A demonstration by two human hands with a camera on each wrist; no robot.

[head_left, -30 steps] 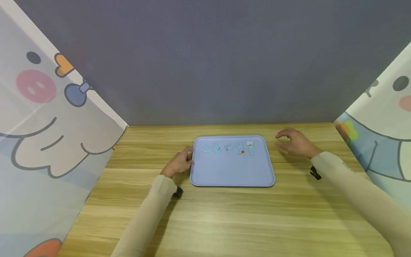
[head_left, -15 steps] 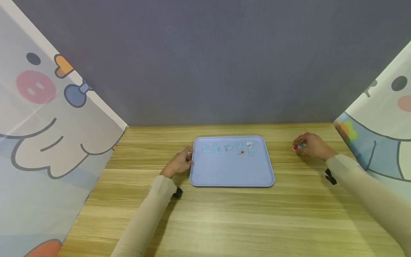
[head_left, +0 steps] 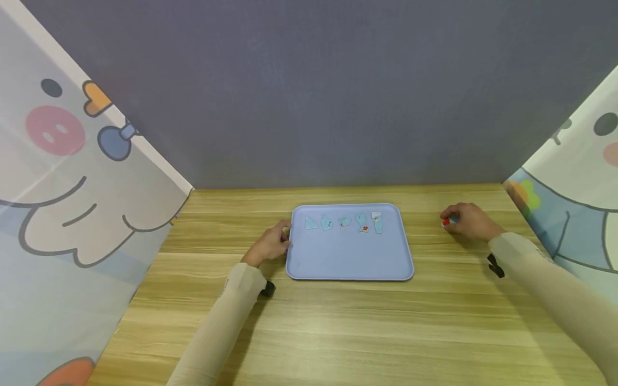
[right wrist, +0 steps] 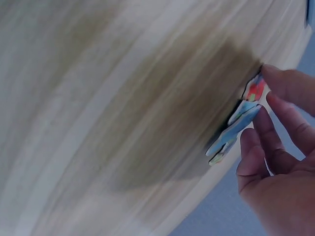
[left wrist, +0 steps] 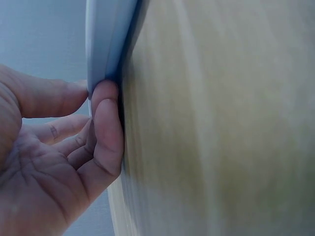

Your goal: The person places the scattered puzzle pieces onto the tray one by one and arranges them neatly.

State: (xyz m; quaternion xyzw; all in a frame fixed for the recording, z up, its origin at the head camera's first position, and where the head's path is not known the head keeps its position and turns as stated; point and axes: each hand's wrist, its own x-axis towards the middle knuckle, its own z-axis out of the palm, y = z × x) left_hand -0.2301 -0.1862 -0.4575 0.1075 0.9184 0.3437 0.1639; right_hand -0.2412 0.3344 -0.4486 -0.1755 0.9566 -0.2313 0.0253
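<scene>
My left hand (head_left: 270, 244) grips the left rim of a pale blue tray (head_left: 350, 260); in the left wrist view the thumb lies on one side of the tray's rim (left wrist: 106, 44) and curled fingers on the other. Several irregular light-blue puzzle pieces (head_left: 361, 221) lie in a row along the tray's far part. To the right of the tray, my right hand (head_left: 470, 221) pinches at a small cluster of colourful puzzle pieces on the table. A red-printed piece (right wrist: 255, 90) sits by the thumb, with blue pieces (right wrist: 236, 128) beside it, partly hidden by the fingers.
The wood-grain table (head_left: 347, 327) carries the tray near its middle. A grey upright panel (head_left: 347, 96) bounds the table's far edge. Cartoon-printed panels stand at the left (head_left: 96, 214) and right (head_left: 574, 177).
My right hand has moved right, from near the tray's right side to the puzzle pieces, and its fingers have closed in on them. The left hand and the tray have stayed in place.
</scene>
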